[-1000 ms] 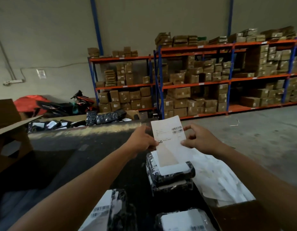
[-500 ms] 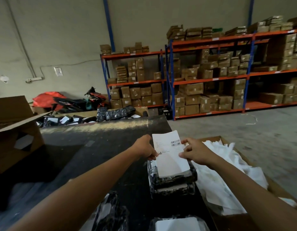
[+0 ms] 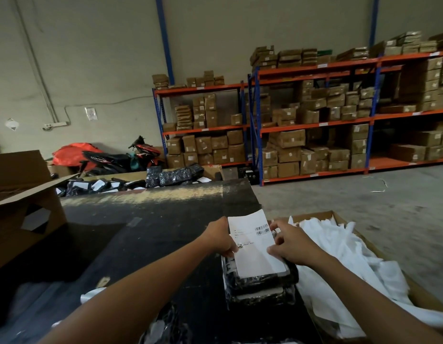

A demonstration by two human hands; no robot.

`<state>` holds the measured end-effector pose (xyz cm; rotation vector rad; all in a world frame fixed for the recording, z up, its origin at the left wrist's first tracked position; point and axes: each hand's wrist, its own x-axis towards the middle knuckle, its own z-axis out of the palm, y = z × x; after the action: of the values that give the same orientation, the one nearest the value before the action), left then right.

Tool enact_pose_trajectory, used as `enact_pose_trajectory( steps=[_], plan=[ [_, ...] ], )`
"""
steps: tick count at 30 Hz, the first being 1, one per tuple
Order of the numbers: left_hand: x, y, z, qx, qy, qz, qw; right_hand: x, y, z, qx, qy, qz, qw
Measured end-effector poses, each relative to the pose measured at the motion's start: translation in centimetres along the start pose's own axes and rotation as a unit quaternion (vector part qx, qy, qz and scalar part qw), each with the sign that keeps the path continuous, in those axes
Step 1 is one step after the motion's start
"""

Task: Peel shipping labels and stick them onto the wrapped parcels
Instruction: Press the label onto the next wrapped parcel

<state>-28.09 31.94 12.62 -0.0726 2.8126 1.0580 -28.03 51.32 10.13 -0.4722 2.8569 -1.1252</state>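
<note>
while both bare forearms reach forward over the dark table [image 3: 146, 234], the left hand [image 3: 220, 238] pinches the left edge of a white shipping label [image 3: 255, 249] between thumb and fingers, and the right hand [image 3: 293, 247] grips its right edge, thumb on the printed face. the label stretches between the two hands, its top edge lifted and tilted away from the person, its barcode just beside the right hand's fingertips [image 3: 275, 227]. the lower part of the label lies on the top parcel [image 3: 262, 281], a black-wrapped bundle directly under both hands; whether that part is already stuck flat cannot be told. a second wrapped parcel [image 3: 261, 297] sits beneath the first, the two stacked and touching.

just to the right of the right hand, an open cardboard box [image 3: 322, 216] holds a heap of white backing paper [image 3: 339, 256], which touches the right forearm. near the person, below the left forearm, another black parcel [image 3: 166, 326] lies partly cut off by the frame edge. well beyond the left hand, at the table's far side, more black wrapped parcels [image 3: 170, 176] are piled, some showing white labels. far off to the left of the left hand stands a large open carton [image 3: 22, 194]. behind everything, orange and blue shelving [image 3: 314, 122] is packed with brown boxes.
</note>
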Motion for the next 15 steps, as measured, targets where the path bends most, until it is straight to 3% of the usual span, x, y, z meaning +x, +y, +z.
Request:
enact_pose_trajectory(
  steps=[8,15],
  plan=[
    [0.3,-0.6,0.7,0.061,0.029,0.007,0.998,0.3,0.3,1.3,-0.036,0.038,0.009,0.999],
    [0.7,-0.7,0.7,0.226,0.054,0.049,0.971,0.7,1.1,1.4,-0.095,0.063,0.017,0.993]
  ],
)
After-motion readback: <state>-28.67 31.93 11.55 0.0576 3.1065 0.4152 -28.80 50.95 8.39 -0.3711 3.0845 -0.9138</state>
